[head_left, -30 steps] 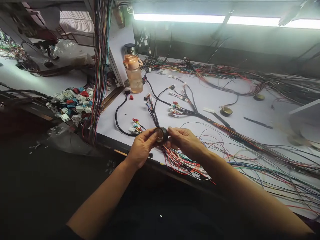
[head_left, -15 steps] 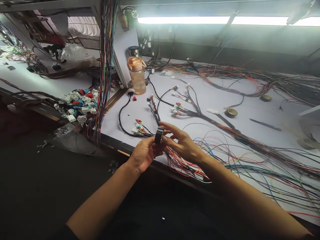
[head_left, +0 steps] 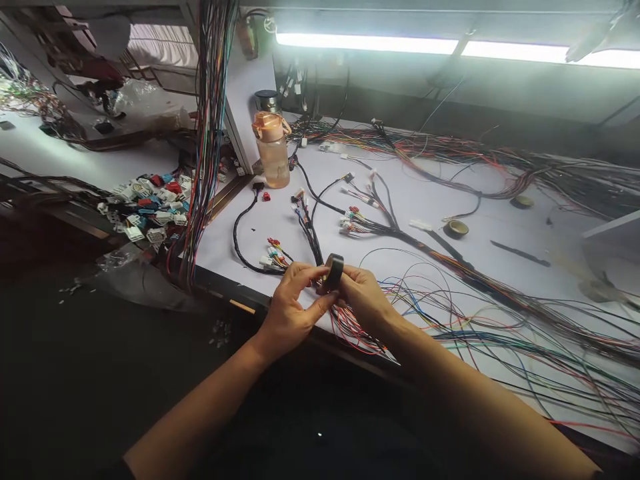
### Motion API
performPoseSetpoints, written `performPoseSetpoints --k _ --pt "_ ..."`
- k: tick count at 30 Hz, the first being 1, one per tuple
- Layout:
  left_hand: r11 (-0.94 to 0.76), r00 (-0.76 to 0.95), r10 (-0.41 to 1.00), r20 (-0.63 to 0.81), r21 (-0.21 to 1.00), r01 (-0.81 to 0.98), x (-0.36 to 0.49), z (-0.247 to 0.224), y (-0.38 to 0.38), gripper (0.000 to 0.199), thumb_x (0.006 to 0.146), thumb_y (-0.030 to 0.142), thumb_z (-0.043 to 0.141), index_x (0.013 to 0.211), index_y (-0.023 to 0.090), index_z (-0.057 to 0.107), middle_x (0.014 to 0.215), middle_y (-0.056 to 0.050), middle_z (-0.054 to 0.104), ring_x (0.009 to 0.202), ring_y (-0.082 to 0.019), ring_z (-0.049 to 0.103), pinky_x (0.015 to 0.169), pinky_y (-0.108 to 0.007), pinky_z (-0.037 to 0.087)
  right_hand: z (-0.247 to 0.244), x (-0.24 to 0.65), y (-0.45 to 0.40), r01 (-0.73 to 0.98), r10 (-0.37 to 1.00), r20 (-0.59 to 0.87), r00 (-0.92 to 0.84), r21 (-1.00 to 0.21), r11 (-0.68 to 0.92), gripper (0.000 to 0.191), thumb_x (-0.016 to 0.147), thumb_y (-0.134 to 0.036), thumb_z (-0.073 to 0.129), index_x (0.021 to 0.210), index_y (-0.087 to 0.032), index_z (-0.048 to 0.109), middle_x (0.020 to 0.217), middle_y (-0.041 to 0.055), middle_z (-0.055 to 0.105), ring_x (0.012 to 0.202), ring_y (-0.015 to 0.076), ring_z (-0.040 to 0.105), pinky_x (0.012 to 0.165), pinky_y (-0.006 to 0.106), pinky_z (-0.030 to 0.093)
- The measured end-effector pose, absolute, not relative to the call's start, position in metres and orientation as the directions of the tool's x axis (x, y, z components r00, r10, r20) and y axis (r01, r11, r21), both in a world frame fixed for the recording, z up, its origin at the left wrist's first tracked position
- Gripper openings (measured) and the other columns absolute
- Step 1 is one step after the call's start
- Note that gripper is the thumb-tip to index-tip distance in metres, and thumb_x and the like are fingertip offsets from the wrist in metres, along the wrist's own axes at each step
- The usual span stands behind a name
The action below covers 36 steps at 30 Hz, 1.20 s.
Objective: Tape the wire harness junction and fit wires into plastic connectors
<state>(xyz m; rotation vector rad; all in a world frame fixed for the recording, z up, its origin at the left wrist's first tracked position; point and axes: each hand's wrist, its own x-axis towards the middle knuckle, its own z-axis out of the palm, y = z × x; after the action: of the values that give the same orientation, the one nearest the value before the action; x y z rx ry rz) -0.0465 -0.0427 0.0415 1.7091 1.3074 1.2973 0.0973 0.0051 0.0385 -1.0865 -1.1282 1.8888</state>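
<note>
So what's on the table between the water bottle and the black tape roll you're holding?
Head view: connector-tipped wire bundles lie between water bottle and black tape roll.

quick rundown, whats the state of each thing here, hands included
black tape roll: on edge, held between both hands above the table edge
left hand: fingers pinching at the roll
right hand: gripping the roll
water bottle: upright, lid shut
tape roll on table: lying flat
wire harness: spread out on the white table
light strip: on
</note>
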Motion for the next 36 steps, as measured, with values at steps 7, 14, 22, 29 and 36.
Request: performPoseSetpoints --k 7,14,22,29,36 --pt "-0.203 -0.016 0.978 0.207 0.97 0.134 -0.054 0.04 -0.037 0.014 0.08 0.032 0.071 0.09 0.022 0.072 0.094 -0.005 0.059 0.093 -0.019 0.055 0.089 -0.031 0.044 0.045 0.102 0.0 0.063 0.726 -0.368 -0.581 -0.91 -0.41 0.04 0.085 -0.048 0.048 0.073 -0.013 0.064 0.058 0.0054 0.063 0.051 0.0123 0.057 0.046 0.022 0.03" --pt "0.036 -0.054 0.997 -0.051 0.969 -0.245 -0.055 0.046 -0.037 0.017 0.081 0.032 0.071 0.089 0.018 0.072 0.091 -0.003 0.065 0.09 -0.017 0.057 0.087 -0.027 0.043 0.048 0.114 -0.008 0.187 0.884 0.128 -0.45 -0.954 0.233 0.023 0.087 -0.038 0.057 0.102 -0.021 0.065 0.098 0.0061 0.063 0.083 0.0152 0.059 0.068 0.028 0.047" --pt "0.287 0.084 0.949 -0.305 0.718 -0.635 -0.053 0.049 -0.037 0.019 0.079 0.033 0.072 0.088 0.016 0.072 0.09 -0.005 0.068 0.082 -0.014 0.06 0.075 -0.023 0.048 0.035 0.107 -0.006 0.207 0.832 0.324 -0.45 -0.868 0.451 0.021 0.085 -0.03 0.063 0.104 -0.023 0.066 0.102 0.006 0.061 0.088 0.0154 0.057 0.073 0.029 0.047" --pt "0.205 0.021 0.977 -0.213 0.904 -0.376 -0.057 0.051 -0.042 0.028 0.082 0.037 0.068 0.098 0.015 0.071 0.096 -0.009 0.067 0.091 -0.019 0.06 0.085 -0.032 0.049 0.034 0.112 -0.005 -0.058 0.905 -0.178 -0.387 -0.975 -0.216 0.036 0.081 -0.052 0.062 0.079 -0.016 0.062 0.07 0.0002 0.058 0.062 0.0093 0.047 0.06 0.024 0.037" --pt "-0.235 0.005 0.97 0.242 0.938 0.255 -0.058 0.035 -0.047 0.068 0.07 0.03 0.081 0.13 0.026 0.049 0.127 -0.008 0.049 0.113 -0.023 0.051 0.103 -0.039 0.04 0.034 0.108 -0.011 -0.178 0.881 -0.172 -0.441 -0.945 -0.274 0.035 0.081 -0.049 0.064 0.075 -0.015 0.061 0.067 -0.0015 0.054 0.062 0.0079 0.043 0.06 0.023 0.035"
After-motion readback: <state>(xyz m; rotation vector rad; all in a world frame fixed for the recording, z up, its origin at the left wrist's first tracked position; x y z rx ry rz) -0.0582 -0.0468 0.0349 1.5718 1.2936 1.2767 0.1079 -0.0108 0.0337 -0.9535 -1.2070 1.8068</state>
